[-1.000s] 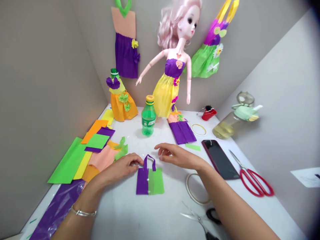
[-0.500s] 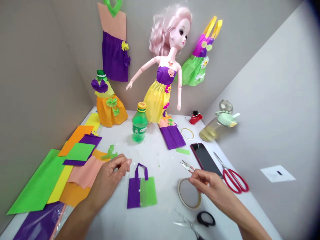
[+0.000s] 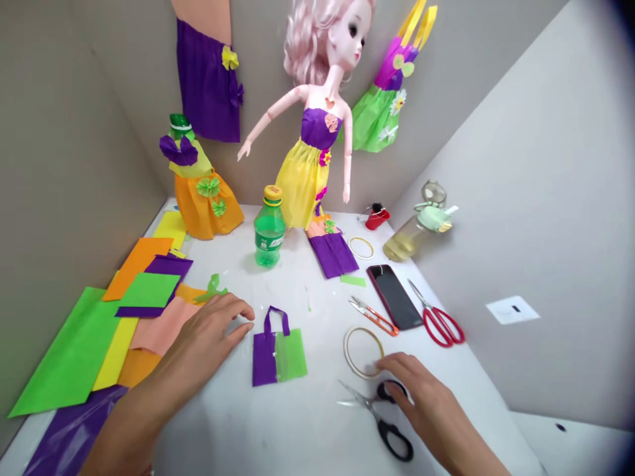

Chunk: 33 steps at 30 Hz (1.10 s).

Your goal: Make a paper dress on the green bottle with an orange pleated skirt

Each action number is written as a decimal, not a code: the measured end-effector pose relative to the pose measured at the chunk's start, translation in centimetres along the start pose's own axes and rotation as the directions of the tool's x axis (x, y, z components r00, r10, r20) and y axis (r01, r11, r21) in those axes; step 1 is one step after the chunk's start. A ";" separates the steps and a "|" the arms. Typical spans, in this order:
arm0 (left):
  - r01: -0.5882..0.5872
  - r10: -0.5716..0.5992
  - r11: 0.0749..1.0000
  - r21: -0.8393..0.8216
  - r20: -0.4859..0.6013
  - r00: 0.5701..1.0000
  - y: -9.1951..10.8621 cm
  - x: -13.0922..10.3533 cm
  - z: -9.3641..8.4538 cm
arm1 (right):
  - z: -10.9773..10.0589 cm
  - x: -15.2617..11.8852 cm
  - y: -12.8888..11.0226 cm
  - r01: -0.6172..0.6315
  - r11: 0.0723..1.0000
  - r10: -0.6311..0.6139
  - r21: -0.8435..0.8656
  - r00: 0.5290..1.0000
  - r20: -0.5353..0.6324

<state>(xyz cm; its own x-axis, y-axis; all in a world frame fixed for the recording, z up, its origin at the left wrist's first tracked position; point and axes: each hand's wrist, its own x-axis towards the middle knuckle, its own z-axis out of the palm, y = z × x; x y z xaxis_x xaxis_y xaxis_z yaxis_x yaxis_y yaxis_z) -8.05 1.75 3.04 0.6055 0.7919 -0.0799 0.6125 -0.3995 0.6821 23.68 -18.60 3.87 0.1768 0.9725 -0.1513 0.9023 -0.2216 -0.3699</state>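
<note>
My left hand (image 3: 211, 330) is open, thumb and fingers apart and curved, just left of a small handbag (image 3: 264, 357), purple on one half and light green on the other, with a purple loop handle. My right hand (image 3: 421, 400) reaches over the table with its fingers parted. Its fingertips are by the edge of a roll of tape (image 3: 349, 357) and its thumb is at the upper handle loop of the black-handled scissors (image 3: 380, 420), which lie with blades parted. Orange thread snips (image 3: 374, 315) lie beyond the tape roll.
Coloured sheets (image 3: 64, 350) overlap along the left side. A doll (image 3: 305, 188), a green drink bottle (image 3: 269, 231) and a bottle in an orange skirt (image 3: 203, 205) stand at the back. A phone (image 3: 394, 296), red scissors (image 3: 441, 325) and a tilted-looking water bottle (image 3: 407, 238) are at right.
The thread snips have left my right hand and now lie on the table. That hand has moved down to the black-handled scissors. My left hand's fingers have opened, and the view has shifted.
</note>
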 end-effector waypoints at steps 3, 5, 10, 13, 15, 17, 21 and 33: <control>0.005 -0.005 1.000 -0.010 -0.012 1.000 1.3 -0.2 0.2 | 1.0 1.1 -0.4 0.150 0.980 -0.151 -0.129 0.988 0.000; -0.009 0.009 0.999 -0.054 0.000 1.000 2.7 -0.6 0.6 | 1.0 1.9 -1.3 0.191 0.974 -0.190 -0.122 0.982 0.017; -0.042 0.063 0.972 -0.233 0.087 0.994 3.6 -1.9 1.3 | 0.3 3.0 -3.1 0.128 0.980 -0.143 0.153 0.986 0.090; 0.040 -0.048 0.994 -0.104 -0.077 0.996 1.5 -2.3 0.7 | 1.4 3.5 -2.8 0.129 0.980 -0.140 0.151 0.988 0.063; 0.049 -0.045 0.999 0.022 -0.147 0.988 0.1 -2.2 0.4 | 2.5 3.9 -2.3 0.171 0.980 -0.174 0.106 0.984 0.021; 0.014 0.002 0.993 0.119 -0.136 0.991 -0.5 -1.8 0.8 | 3.4 4.2 -1.8 0.217 0.973 -0.218 0.077 0.976 0.010; 0.029 0.005 0.960 0.277 -0.121 0.993 -0.2 -0.3 2.6 | 3.7 4.6 -1.4 0.232 0.963 -0.235 0.140 0.972 0.001; -0.054 -0.013 0.976 -0.210 -0.304 0.953 5.1 0.7 3.4 | -0.2 4.5 -4.4 -0.001 0.753 -0.082 0.658 0.992 0.096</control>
<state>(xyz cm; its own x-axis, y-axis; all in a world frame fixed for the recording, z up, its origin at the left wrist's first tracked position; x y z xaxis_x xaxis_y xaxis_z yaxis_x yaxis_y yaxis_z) -2.82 -1.32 4.03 0.4143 0.9000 0.1357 0.4587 -0.3352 0.8229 20.61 -13.24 4.97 0.0638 0.9762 -0.2073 0.4205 -0.2147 -0.8815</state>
